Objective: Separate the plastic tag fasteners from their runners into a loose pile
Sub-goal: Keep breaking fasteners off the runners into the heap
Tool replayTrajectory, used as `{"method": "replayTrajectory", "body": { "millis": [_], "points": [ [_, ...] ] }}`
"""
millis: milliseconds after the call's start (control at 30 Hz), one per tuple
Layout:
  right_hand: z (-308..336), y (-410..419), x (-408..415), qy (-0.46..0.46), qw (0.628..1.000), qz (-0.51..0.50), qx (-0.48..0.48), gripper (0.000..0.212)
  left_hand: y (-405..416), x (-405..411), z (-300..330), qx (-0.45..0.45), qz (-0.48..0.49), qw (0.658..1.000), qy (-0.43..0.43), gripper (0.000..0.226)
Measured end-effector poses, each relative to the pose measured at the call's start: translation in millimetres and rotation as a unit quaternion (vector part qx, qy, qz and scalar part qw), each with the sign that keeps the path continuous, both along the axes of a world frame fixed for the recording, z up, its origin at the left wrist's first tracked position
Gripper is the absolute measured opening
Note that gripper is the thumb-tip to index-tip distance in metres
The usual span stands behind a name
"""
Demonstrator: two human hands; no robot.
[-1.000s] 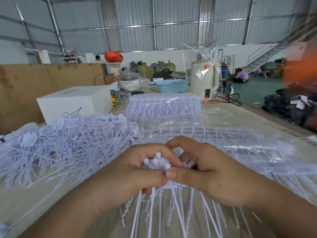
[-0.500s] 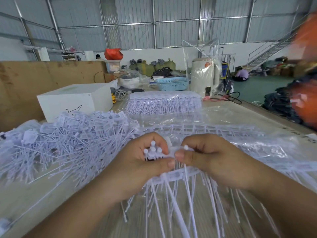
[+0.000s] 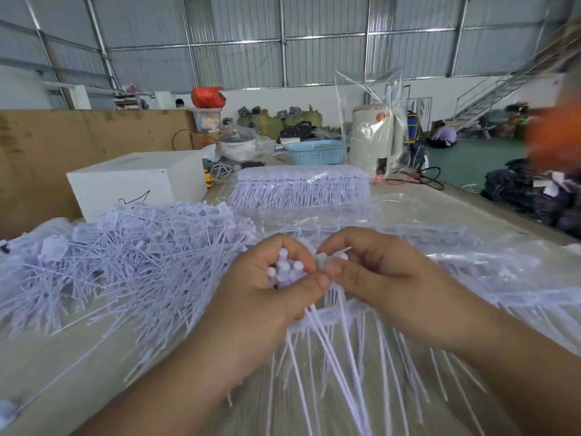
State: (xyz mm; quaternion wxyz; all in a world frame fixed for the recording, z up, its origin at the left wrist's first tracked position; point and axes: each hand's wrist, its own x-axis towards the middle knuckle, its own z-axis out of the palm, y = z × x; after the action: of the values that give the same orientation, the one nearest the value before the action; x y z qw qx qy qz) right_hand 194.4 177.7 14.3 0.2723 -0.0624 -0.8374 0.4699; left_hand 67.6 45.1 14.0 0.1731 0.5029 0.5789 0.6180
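Plastic fasteners (image 3: 286,272) bunched in the curled left hand (image 3: 267,297); right hand (image 3: 377,278) fingers (image 3: 333,268) pinch a fastener head; loose pile (image 3: 125,262) on the table (image 3: 63,372), left.

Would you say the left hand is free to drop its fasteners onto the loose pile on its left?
Probably yes. The left hand grips a bunch of fasteners, and the loose pile lies right beside it on the table, with nothing between them; only the right hand touches it.
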Motion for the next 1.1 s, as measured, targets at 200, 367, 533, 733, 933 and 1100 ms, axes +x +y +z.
{"method": "replayTrajectory", "body": {
  "millis": [200, 367, 533, 733, 933, 1100],
  "points": [
    [6, -5, 4, -0.028, 0.995, 0.08, -0.056, 0.028, -6, -4, 4, -0.042, -0.1, 0.994, -0.004, 0.015],
    [8, -6, 8, -0.055, 0.986, 0.136, -0.074, 0.041, -7, -4, 6, -0.063, -0.154, 0.986, -0.004, 0.024],
    [13, -13, 10, -0.098, 0.988, 0.121, 0.003, 0.044, -5, -8, 5, -0.065, -0.158, 0.985, -0.023, 0.025],
    [11, -18, 7, -0.169, 0.973, -0.006, 0.155, 0.093, -3, -9, -2, -0.094, -0.143, 0.984, 0.054, 0.021],
    [7, -17, 6, -0.183, 0.968, 0.014, 0.171, 0.099, -5, -11, -2, -0.132, -0.196, 0.969, 0.072, 0.01],
    [15, 0, 9, -0.156, 0.982, 0.083, 0.07, 0.03, -7, -24, 3, -0.095, -0.183, 0.976, 0.074, 0.006]
  ]
}}
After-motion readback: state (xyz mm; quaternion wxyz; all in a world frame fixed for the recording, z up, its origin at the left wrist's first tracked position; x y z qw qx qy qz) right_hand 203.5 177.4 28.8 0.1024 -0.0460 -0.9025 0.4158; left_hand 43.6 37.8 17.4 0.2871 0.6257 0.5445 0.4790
